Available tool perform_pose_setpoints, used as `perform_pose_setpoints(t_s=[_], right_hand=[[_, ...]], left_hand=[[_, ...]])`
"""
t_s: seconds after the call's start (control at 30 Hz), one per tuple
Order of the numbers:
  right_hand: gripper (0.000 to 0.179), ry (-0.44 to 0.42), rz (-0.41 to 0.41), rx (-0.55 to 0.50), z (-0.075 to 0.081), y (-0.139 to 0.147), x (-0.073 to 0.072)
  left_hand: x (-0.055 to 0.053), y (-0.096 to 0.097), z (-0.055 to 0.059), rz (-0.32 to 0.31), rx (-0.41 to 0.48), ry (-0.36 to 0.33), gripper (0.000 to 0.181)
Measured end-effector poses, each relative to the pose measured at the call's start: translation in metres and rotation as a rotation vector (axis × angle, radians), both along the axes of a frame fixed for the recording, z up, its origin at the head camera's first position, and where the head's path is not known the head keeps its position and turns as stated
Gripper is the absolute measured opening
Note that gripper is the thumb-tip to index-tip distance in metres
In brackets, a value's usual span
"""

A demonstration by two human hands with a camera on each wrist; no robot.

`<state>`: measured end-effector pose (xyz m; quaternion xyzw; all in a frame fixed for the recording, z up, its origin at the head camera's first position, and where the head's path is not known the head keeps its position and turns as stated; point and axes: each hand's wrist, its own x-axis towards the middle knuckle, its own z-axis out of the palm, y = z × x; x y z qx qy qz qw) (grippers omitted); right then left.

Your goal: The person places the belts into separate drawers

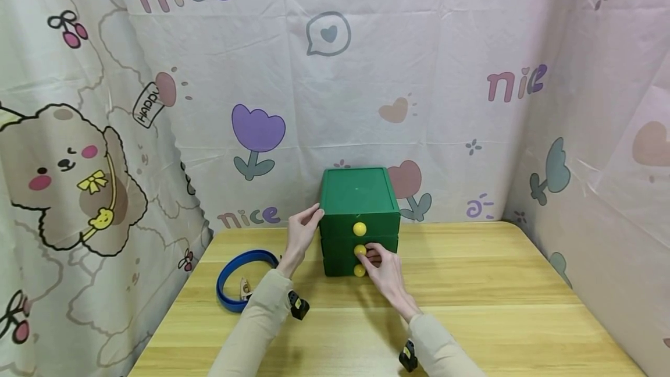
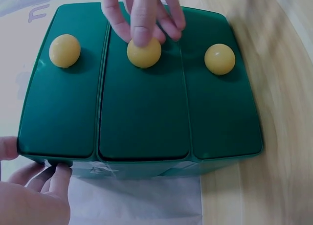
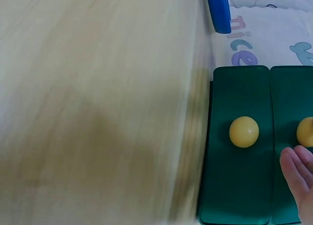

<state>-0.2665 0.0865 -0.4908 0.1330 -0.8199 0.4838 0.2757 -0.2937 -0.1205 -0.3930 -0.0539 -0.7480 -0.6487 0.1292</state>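
Observation:
A green drawer box [image 1: 358,191] with three stacked drawers stands at the back of the table, each drawer front bearing a round yellow knob. My left hand [image 1: 302,231] holds the box's upper left front corner, its thumb near the top edge and the fingers bent against the side. The right hand [image 1: 384,269] pinches the middle knob [image 2: 144,57] between thumb and fingers. Above and below it, the top knob [image 1: 359,229] and bottom knob [image 1: 359,271] are untouched. All three drawers look shut or nearly so; a thin dark gap edges the middle drawer front [image 2: 144,107].
Left of the box, a blue band [image 1: 225,290] lies in a loop on the wooden table [image 1: 471,307]. Inside the loop is a small light-brown object [image 1: 245,288], partly hidden by the left sleeve. A printed cloth [image 1: 345,86] hangs behind and at both sides.

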Motion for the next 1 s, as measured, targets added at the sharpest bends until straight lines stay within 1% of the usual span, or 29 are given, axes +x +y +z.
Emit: perform_pose_setpoints(t_s=[0.13, 0.23, 0.37, 0.53, 0.67, 0.73, 0.8, 0.9, 1.0], right_hand=[[0.017, 0.032, 0.007, 0.000, 0.005, 0.003, 0.001], [0.016, 0.073, 0.019, -0.011, 0.013, 0.006, 0.001], [0.015, 0.156, 0.032, -0.025, 0.025, 0.011, 0.001], [0.014, 0.269, 0.017, -0.036, 0.043, 0.018, 0.001], [0.014, 0.394, -0.003, -0.060, 0.064, 0.026, 0.000], [0.013, 0.453, -0.021, -0.070, 0.074, 0.030, -0.002], [0.013, 0.491, -0.044, -0.083, 0.083, 0.035, -0.005], [0.013, 0.493, -0.100, -0.091, 0.094, 0.043, -0.009], [0.014, 0.436, -0.153, -0.079, 0.100, 0.050, -0.013]], left_hand=[[0.002, 0.001, -0.002, 0.006, -0.012, 0.015, 0.045], [0.004, 0.002, -0.003, 0.020, -0.007, 0.024, 0.045], [0.007, 0.004, -0.005, 0.041, -0.001, 0.051, 0.045], [0.013, 0.006, -0.009, 0.076, 0.015, 0.102, 0.045], [0.019, 0.007, -0.012, 0.143, 0.062, 0.164, 0.042], [0.021, 0.008, -0.015, 0.190, 0.083, 0.197, 0.039], [0.024, 0.008, -0.018, 0.237, 0.091, 0.232, 0.035], [0.027, 0.010, -0.024, 0.307, 0.077, 0.271, 0.031], [0.031, 0.013, -0.030, 0.348, 0.069, 0.293, 0.026]])
